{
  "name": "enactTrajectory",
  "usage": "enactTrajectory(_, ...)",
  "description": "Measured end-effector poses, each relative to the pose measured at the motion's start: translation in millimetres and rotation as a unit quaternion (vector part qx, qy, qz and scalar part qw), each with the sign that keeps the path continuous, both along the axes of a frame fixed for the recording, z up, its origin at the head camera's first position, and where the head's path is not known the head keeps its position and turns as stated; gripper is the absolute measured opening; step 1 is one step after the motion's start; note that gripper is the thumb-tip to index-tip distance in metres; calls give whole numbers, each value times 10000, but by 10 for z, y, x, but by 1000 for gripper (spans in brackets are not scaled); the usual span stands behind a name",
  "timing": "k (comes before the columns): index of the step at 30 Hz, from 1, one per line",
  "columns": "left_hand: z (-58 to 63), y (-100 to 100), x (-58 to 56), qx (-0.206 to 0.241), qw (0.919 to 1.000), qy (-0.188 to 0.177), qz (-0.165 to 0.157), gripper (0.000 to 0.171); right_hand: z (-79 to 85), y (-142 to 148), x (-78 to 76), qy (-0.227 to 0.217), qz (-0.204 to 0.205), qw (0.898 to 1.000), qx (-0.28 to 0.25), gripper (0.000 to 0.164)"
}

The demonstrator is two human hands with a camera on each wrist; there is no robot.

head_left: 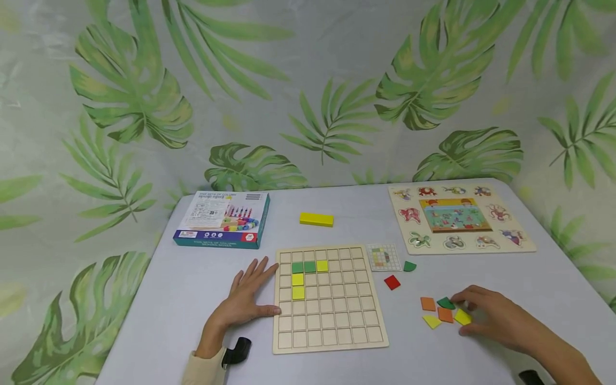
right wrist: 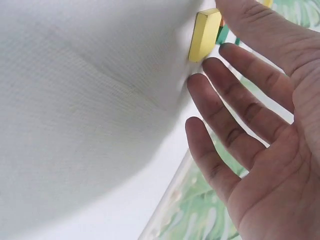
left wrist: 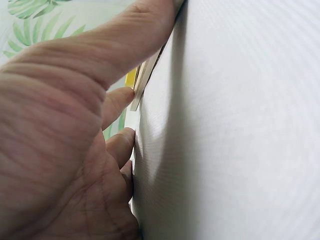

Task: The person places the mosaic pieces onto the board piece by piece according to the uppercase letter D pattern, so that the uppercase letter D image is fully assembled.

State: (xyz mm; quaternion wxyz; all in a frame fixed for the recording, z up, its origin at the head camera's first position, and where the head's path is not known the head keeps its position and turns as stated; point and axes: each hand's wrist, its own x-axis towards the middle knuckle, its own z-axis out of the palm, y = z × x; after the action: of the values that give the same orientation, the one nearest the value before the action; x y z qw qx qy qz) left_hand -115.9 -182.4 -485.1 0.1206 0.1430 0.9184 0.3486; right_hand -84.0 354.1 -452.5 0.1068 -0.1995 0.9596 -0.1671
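Note:
My left hand lies with fingers spread at the left edge of a wooden grid board, its thumb and index fingertips right at the rim. Two green squares and several yellow squares sit in the board's upper left cells. To the right, my right hand reaches over loose tiles with thumb and fingers apart. Between them lies a yellow tile, which the right wrist view shows standing out beside the fingertips. A green quarter-round tile, orange squares and another yellow piece lie close by.
A small pattern card lies beside the board, near a red square and a green quarter-round piece. Farther back are a boxed set, a yellow block and a picture puzzle board. A leaf-print cloth hangs behind.

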Motion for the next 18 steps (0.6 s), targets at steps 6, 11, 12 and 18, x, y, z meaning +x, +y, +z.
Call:
enactTrajectory(6,-15,1,15,4,9998,169,68,101,-34,71,30,266,200,9993,-192,41)
enactTrajectory(11,-16,-3,20,6,9998,201,86,101,-30,76,20,72,174,9997,-128,36)
enactTrajectory(12,-13,-3,20,-7,9998,169,83,101,-26,74,15,1,152,9998,-94,36)
enactTrajectory(18,-13,-1,17,-9,9999,144,70,101,-18,61,12,-209,84,9997,-13,37)
